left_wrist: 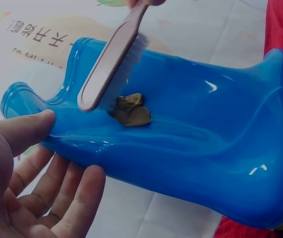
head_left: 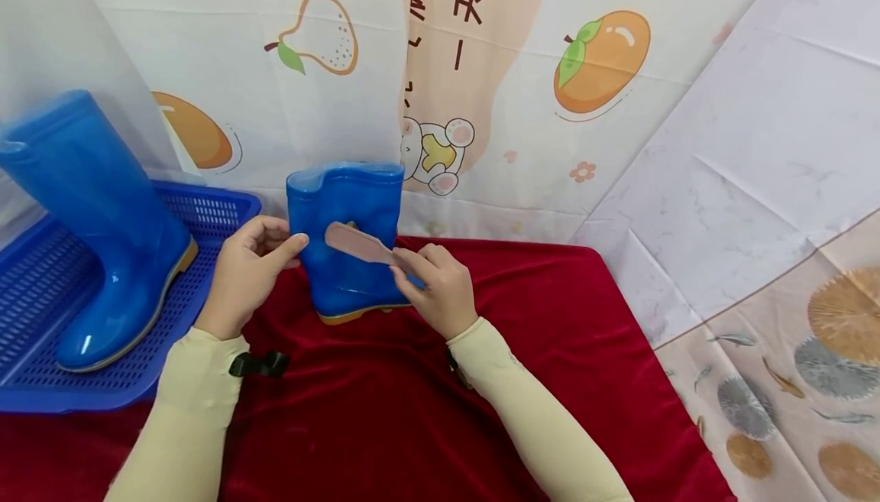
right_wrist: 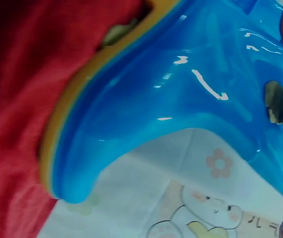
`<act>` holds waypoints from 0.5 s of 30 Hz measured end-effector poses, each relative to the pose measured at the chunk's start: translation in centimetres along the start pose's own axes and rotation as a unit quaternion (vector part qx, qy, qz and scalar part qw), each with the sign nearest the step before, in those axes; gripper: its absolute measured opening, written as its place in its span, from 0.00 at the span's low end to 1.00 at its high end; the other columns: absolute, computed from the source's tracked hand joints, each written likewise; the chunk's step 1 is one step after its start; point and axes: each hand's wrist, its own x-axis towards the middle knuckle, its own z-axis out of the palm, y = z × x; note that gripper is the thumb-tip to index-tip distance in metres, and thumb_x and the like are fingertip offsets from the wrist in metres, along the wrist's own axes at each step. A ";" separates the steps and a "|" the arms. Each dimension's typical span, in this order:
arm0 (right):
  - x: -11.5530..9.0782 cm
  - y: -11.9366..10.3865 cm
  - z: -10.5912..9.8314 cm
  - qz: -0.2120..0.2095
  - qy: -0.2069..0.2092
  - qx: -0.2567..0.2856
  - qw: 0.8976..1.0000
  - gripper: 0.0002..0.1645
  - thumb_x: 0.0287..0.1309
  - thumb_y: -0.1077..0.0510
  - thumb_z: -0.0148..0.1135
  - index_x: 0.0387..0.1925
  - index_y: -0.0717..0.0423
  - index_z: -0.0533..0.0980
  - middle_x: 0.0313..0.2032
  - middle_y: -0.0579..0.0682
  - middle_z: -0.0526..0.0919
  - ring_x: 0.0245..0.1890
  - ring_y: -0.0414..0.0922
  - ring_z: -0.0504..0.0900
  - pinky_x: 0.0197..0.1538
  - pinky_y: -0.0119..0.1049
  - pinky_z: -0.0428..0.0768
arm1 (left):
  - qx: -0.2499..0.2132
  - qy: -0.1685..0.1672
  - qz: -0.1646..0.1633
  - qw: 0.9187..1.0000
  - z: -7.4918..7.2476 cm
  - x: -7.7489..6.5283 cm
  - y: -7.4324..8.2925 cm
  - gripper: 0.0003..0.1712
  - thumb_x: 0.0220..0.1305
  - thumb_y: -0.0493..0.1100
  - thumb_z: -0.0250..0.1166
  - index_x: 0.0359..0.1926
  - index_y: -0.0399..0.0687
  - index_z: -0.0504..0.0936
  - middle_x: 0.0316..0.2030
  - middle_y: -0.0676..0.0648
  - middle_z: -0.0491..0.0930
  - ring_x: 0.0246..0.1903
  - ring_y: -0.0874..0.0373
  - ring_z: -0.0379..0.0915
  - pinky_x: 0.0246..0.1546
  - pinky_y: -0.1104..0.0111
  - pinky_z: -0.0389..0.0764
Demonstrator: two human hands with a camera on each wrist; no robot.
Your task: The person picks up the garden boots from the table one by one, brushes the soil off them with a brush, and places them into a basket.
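A blue rain boot stands on the red cloth, with a brown muddy patch on its shaft. At the shaft's back edge, my left hand holds the boot, thumb on the near side and several fingertips hidden behind the edge. My right hand grips the handle of a scrubbing brush with a pinkish-brown back. Its pale bristles face the shaft, right beside the patch. More brown stuff shows at the boot's yellow sole in the right wrist view.
On the left, a blue plastic basket holds a second blue rain boot that leans upright. A white printed curtain hangs close behind the boot. Red cloth covers the table, whose edge runs down the right side.
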 end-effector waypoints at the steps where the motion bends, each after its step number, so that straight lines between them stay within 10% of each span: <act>1: -0.3 0.2 -0.1 0.002 0.000 -0.001 1.000 0.15 0.58 0.58 0.75 0.48 0.55 0.87 0.27 0.48 0.80 0.26 0.41 0.74 0.28 0.29 0.79 | 0.000 0.001 0.002 1.000 0.1 0.0 0.0 0.20 0.71 0.50 0.68 0.53 0.41 0.78 0.42 0.51 0.81 0.40 0.60 0.80 0.39 0.75 0.85; 15: -1.4 0.7 -0.7 -0.018 0.013 0.009 1.000 0.15 0.58 0.60 0.75 0.48 0.57 0.87 0.27 0.48 0.79 0.24 0.40 0.72 0.25 0.29 0.75 | 0.007 0.013 0.002 1.000 0.3 -0.1 0.0 0.19 0.70 0.50 0.69 0.52 0.42 0.79 0.41 0.52 0.81 0.39 0.62 0.80 0.38 0.75 0.85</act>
